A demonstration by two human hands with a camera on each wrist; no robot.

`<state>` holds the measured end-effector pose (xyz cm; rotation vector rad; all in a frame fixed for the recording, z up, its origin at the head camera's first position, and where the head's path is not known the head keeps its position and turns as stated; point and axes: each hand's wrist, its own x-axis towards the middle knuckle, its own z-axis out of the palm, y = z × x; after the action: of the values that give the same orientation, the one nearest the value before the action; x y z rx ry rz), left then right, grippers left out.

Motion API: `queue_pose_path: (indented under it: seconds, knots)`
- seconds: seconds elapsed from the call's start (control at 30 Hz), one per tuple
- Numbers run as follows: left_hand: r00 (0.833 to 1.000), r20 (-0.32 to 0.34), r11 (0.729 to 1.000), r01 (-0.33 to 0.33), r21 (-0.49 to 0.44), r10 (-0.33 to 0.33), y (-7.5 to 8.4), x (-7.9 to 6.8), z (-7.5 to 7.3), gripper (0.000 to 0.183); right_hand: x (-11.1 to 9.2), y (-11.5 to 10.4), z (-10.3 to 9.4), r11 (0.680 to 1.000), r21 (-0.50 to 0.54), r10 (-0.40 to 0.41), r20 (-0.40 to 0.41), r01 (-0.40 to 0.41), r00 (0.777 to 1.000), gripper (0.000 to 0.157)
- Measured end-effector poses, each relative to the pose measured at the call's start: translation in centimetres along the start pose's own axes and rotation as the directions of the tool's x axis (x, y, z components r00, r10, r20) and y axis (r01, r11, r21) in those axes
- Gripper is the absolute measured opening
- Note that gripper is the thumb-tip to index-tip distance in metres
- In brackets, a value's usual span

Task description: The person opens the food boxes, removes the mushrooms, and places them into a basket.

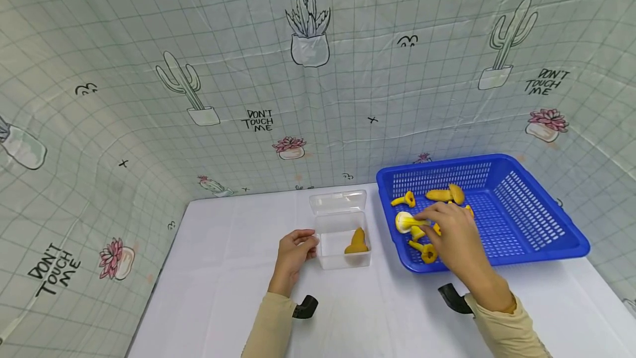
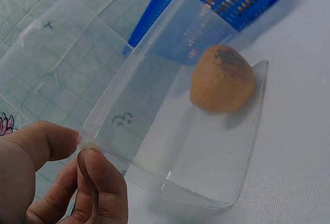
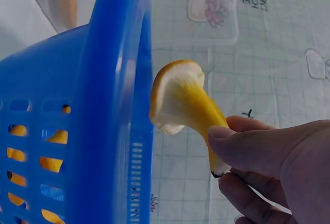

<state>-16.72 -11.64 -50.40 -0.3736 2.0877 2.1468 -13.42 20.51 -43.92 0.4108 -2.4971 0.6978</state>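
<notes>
My left hand [image 1: 292,256] pinches the left rim of a small clear plastic box [image 1: 330,262] between thumb and fingers. The box stands upright with its hinged lid [image 1: 340,202] raised at the back. Inside it, towards the right, lies a brownish-yellow mushroom [image 1: 356,243], also visible through the wall in the left wrist view. Over the left part of a blue basket [image 1: 507,220], my right hand [image 1: 458,236] grips a yellow mushroom [image 3: 193,100] by the lower stem, its pale-undersided cap pointing left in the head view.
Several more yellow mushrooms lie in the basket, such as a large one [image 1: 439,195] at its back and a trumpet-shaped one [image 1: 428,253] near its front left corner. A white cloth covers the table [image 1: 223,269]. Behind it hangs a cactus-print curtain [image 1: 338,87].
</notes>
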Motion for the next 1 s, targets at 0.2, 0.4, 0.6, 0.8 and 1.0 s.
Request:
queue_pose_path:
  seconds: [0.2,0.4,0.6,0.8,1.0]
  knots:
    - [1.000,0.001,1.000,0.006,-0.002,-0.006,-0.1,0.1,-0.1,0.033,0.0,0.4,0.0,1.000,-0.012,-0.011,-0.001,0.011,1.000,0.026]
    - [1.000,0.005,1.000,0.000,0.000,0.000,0.0,0.0,-0.1,0.033,0.6,1.4,-0.4,0.999,-0.021,0.026,-0.010,-0.026,1.000,0.024]
    - [1.000,0.004,1.000,-0.002,-0.004,0.002,-0.1,0.1,-0.2,0.032,1.1,1.8,-0.4,0.998,-0.029,0.063,-0.015,-0.063,0.998,0.024]
    - [1.000,-0.006,1.000,0.007,0.007,-0.007,-0.2,0.3,-0.2,0.030,0.8,0.0,1.2,0.998,0.020,-0.060,0.038,0.059,0.997,0.026]
    - [1.000,-0.010,1.000,0.005,0.012,-0.005,-0.2,0.3,-0.1,0.030,1.2,-1.8,2.9,0.989,0.031,-0.147,0.165,0.144,0.975,0.025]
